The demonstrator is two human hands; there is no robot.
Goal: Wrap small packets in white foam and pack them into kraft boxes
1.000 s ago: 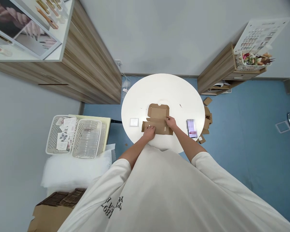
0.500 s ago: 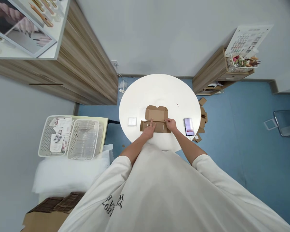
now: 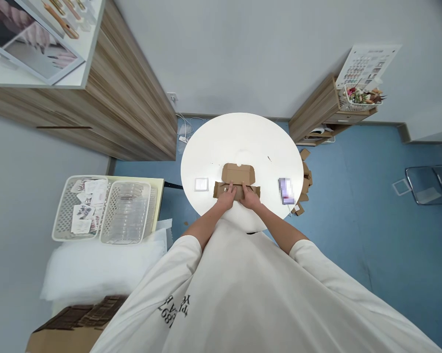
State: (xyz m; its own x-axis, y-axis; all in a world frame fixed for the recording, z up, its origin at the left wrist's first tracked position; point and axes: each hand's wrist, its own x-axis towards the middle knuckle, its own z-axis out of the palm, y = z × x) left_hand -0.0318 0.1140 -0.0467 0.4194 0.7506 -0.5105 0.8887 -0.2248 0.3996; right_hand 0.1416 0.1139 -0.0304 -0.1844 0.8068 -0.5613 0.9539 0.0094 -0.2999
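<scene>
A partly folded brown cardboard box (image 3: 238,174) lies near the front of the round white table (image 3: 243,137), its lid flap spread out at the far side. My left hand (image 3: 227,196) grips the near panel left of centre, fingers reaching over it. Close beside it on the right, my right hand (image 3: 249,197) grips the same panel, fingers pointing away from me. The near side flaps stick out left and right of my hands. Part of the near panel is hidden under my palms.
On the table are a small white square item (image 3: 201,184) at left and a phone (image 3: 287,190) with a cable at right. White baskets (image 3: 147,211) hold cards and clear cases at left. Flattened cardboard (image 3: 305,179) lies on the floor beyond the table's right edge.
My right hand has moved left from the box's right corner onto the near panel. The side flaps and near panel look more folded. My left hand stays on the box.
</scene>
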